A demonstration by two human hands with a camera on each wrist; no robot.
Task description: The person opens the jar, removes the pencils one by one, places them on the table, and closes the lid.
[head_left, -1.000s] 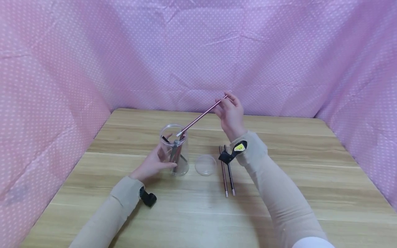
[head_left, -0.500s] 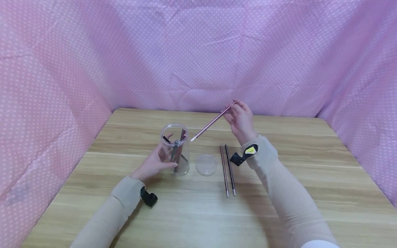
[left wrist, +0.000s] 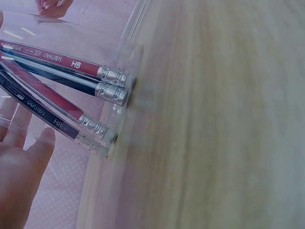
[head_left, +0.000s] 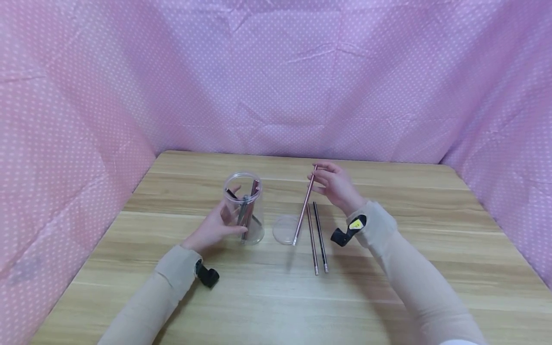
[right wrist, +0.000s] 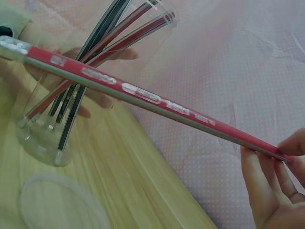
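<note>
My left hand (head_left: 213,229) holds a clear plastic jar (head_left: 258,223) upright at the table's centre left, thumb in front and fingers behind. Several red and dark pencils (left wrist: 62,57) lean inside it, with silver ferrules and erasers at the bottom in the left wrist view. Between thumb and fingertips, my right hand (head_left: 338,187) pinches another red pencil (right wrist: 143,98) at its far end. That pencil slants down, eraser end lowest, and overlaps the round clear lid (head_left: 282,231) in the head view. To its right, a red pencil (head_left: 312,244) and a dark pencil (head_left: 321,239) lie side by side.
The light wooden table (head_left: 241,306) has its back edge close to a pink dotted cloth (head_left: 276,81), which also hangs along both sides. The lid lies flat between the jar and the two lying pencils.
My right hand has carried the red pencil from over the jar's mouth to the right and down, turning it steeper, beside the two lying pencils. The left hand and jar stay put.
</note>
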